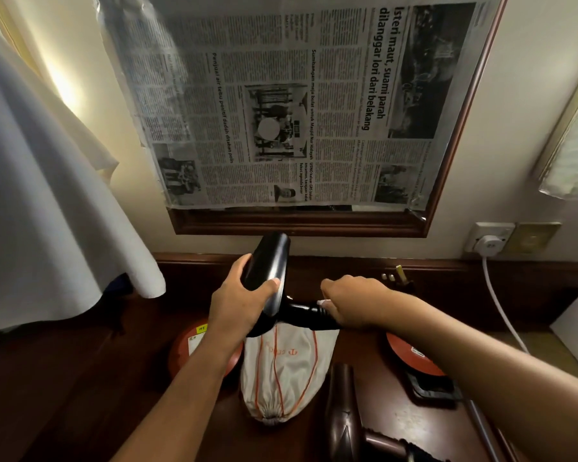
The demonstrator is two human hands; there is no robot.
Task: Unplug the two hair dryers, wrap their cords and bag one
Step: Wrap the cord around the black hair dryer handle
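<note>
The newspaper [281,105] taped over the mirror is turned sideways, headline reads "Isteri maut, suami parah dilanggar lori dari belakang", plus "Sumbangan meja bulat untuk Masjid Nur Hidayah" and "Penjual air tebu positif dadah ditahan polis". Orange print on the cloth bag [286,368] isn't legible.

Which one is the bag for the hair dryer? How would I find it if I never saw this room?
Look at the dark wooden desk under the newspaper-covered mirror. In the middle of it, right below the black hair dryer held by the left hand and right hand, lies the cloth bag. It is the only soft, off-white thing there, with thin orange strings and a gathered end.
</note>
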